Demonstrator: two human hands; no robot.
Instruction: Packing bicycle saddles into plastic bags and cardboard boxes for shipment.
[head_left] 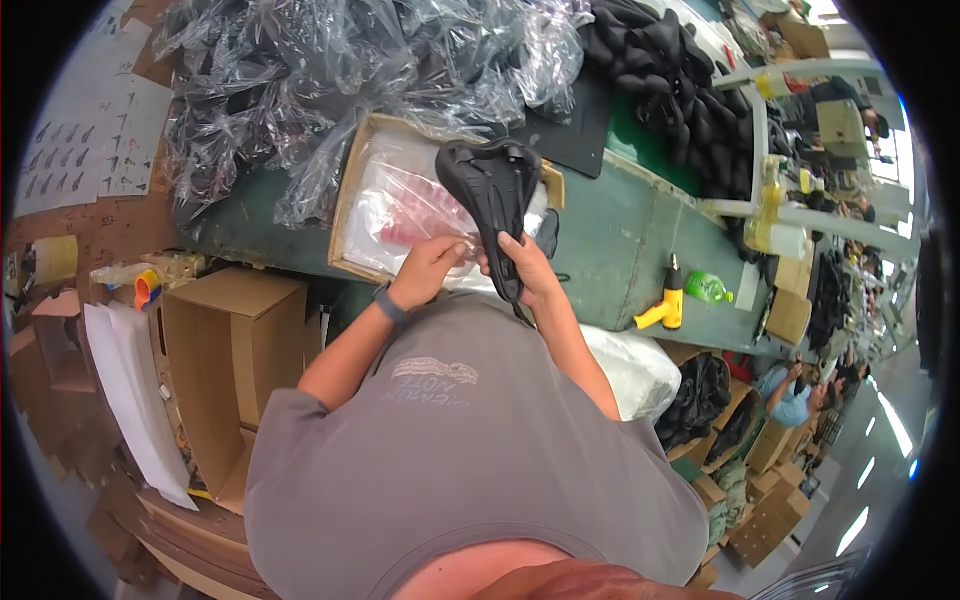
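A black bicycle saddle is held underside up over the green workbench. My right hand grips its narrow nose end. My left hand pinches a clear plastic bag that lies in a shallow cardboard box just left of the saddle. A dark band sits on my left wrist.
A heap of clear plastic bags covers the bench's far left. Several black saddles pile at the far right. A yellow power tool and a green bottle lie to the right. An open carton stands at my left.
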